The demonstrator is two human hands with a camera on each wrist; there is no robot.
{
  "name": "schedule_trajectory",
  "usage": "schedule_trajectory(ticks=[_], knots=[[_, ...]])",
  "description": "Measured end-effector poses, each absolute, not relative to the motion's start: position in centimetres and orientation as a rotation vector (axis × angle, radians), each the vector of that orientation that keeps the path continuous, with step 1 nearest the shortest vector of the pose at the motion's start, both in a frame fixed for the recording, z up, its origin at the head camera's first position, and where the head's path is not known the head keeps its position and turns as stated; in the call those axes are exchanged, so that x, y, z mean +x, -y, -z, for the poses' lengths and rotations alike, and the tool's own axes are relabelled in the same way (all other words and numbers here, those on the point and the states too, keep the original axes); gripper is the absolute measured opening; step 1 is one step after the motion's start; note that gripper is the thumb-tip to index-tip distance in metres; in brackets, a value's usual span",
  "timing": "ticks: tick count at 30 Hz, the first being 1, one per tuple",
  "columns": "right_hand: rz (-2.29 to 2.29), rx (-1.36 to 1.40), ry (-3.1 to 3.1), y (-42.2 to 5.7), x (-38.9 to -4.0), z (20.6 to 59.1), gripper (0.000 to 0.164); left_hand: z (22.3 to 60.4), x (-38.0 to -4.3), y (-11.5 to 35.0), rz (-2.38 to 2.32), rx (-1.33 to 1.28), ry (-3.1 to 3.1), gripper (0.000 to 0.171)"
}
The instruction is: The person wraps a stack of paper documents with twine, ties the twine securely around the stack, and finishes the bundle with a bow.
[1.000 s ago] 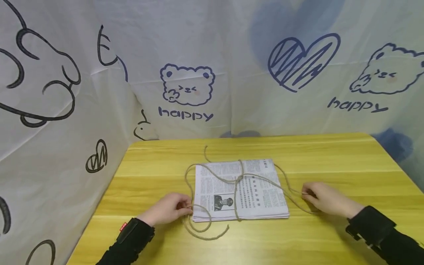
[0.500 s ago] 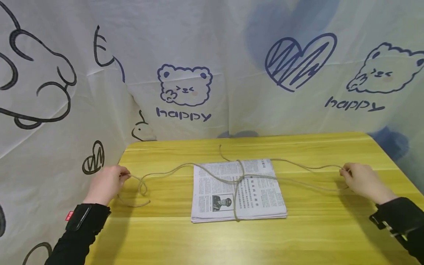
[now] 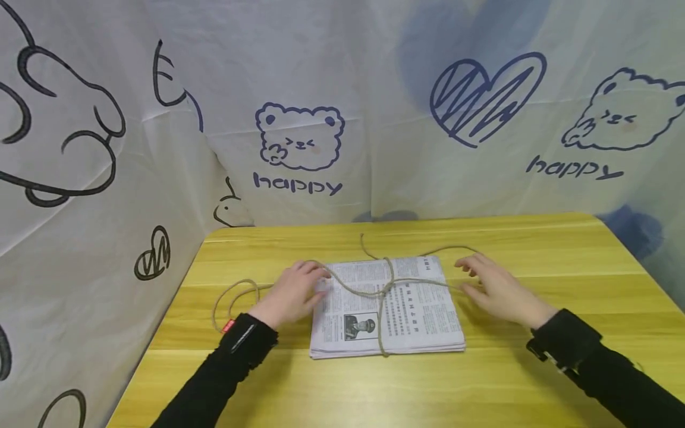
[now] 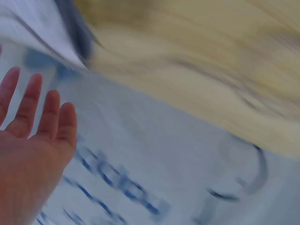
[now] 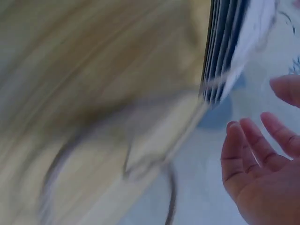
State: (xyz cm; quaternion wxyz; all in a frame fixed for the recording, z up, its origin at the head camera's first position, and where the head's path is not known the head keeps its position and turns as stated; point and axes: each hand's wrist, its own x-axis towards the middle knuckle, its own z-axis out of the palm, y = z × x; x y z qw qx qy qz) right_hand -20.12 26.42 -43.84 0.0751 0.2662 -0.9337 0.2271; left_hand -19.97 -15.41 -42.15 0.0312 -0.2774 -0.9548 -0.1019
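A folded stack of newspapers [image 3: 423, 333] lies on the table with a thin brown rope [image 3: 350, 290] wrapped round it and crossed on top. At the stack's left edge is my left hand [image 3: 291, 294], its fingers loosely extended over the rope. The left wrist view shows that hand [image 4: 40, 145] holding nothing. To the right of the stack hovers my right hand [image 3: 497, 294], fingers relaxed, with rope ends passing behind it. In the right wrist view the palm [image 5: 265, 183] is empty, apart from the blurred rope [image 5: 56, 164] and the stack's layered edge [image 5: 222, 51].
The wood-grain table [image 3: 374, 392] extends on all sides of the stack. Loose loops of rope [image 3: 216, 303] lie at the left, and a short rope end [image 3: 365, 246] sticks out behind. A white printed cloth [image 3: 396, 160] hangs at the back and left.
Both hands first spread outward, drawing the rope ends apart, then let them go and came back in beside the stack. The rope now lies stretched out to either side.
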Motion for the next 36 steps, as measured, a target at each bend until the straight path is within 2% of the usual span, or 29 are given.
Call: schedule_trajectory(ticks=[4, 8, 10, 14, 24, 36], knots=[[-0.683, 0.882, 2.885, -23.8, -21.1, 45.1, 0.041, 44.0, -20.9, 11.6, 0.299, -0.991, 2.982, 0.032], [-0.667, 0.91, 2.959, -23.0, -21.7, 46.1, 0.019, 45.3, -21.4, 10.4, 0.287, -1.016, 2.971, 0.02], [-0.685, 0.921, 2.97, -23.0, -21.7, 46.4, 0.013, 45.6, -21.3, 10.8, 0.295, -0.995, 2.958, 0.02], [-0.732, 0.934, 2.96, -23.4, -21.5, 46.6, 0.021, 45.7, -21.2, 12.5, 0.318, -0.916, 2.963, 0.026], [-0.932, 0.884, 3.01, -25.2, -20.9, 46.9, 0.021, 46.2, -20.4, 16.6, 0.41, -0.678, 3.073, 0.028], [-0.96, 0.917, 3.071, -26.6, -20.8, 47.0, 0.027, 46.3, -19.7, 16.9, 0.622, -0.506, 3.188, 0.034]])
